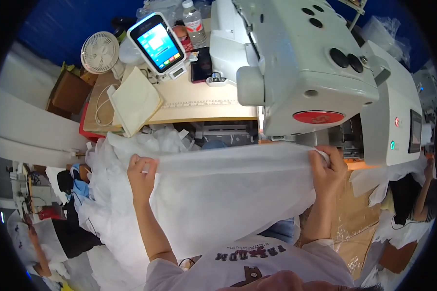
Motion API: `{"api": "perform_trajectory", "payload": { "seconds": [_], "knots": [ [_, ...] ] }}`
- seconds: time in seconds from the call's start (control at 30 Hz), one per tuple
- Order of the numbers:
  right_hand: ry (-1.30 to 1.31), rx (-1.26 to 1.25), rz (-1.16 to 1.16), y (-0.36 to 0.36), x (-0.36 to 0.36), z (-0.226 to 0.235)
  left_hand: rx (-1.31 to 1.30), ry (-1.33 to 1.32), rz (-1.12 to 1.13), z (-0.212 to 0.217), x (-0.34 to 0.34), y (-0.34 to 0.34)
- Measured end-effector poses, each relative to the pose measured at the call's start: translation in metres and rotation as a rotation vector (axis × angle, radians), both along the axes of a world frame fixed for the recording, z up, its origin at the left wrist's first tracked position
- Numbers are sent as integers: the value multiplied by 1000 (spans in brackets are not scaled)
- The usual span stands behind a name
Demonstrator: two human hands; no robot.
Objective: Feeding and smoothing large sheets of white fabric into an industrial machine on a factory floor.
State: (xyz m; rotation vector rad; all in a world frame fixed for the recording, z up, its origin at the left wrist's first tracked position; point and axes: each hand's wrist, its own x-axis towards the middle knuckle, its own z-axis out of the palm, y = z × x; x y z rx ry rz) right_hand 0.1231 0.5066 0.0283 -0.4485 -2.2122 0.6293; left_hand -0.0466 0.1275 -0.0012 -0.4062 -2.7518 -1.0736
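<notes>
A sheet of thin white fabric [233, 194] is stretched between my two hands, its top edge nearly level and its body hanging over my lap. My left hand [142, 177] pinches the upper left corner. At the upper right corner, my right hand [327, 167] is closed round a bunched bit of the same fabric. Just beyond the right hand stands a large white industrial sewing machine [320, 92] with a red oval on its front. The fabric's edge lies close below the machine's head; whether they touch, I cannot tell.
A big heap of white fabric [107, 194] lies at the left. The wooden worktable [209, 112] bears a control screen [158, 42], a small fan [100, 52], a water bottle [194, 24], a phone [201, 64] and a ruler strip. Cardboard [357, 218] covers the floor at right. Other people work at both sides.
</notes>
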Motion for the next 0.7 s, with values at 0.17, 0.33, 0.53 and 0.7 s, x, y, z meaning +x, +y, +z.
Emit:
{"api": "perform_trajectory", "payload": {
  "seconds": [0.17,0.33,0.53,0.7],
  "knots": [
    [-154,-112,77,4,-18,5,-17,-39,0,-16,-15,-16],
    [-610,-13,-398,60,27,-6,471,-152,-258,-13,10,43],
    [-475,369,-338,134,6,-46,318,-34,-199,-51,-24,47],
    [-477,236,-283,144,10,-45,97,167,297,-126,14,-84]
  ]
}}
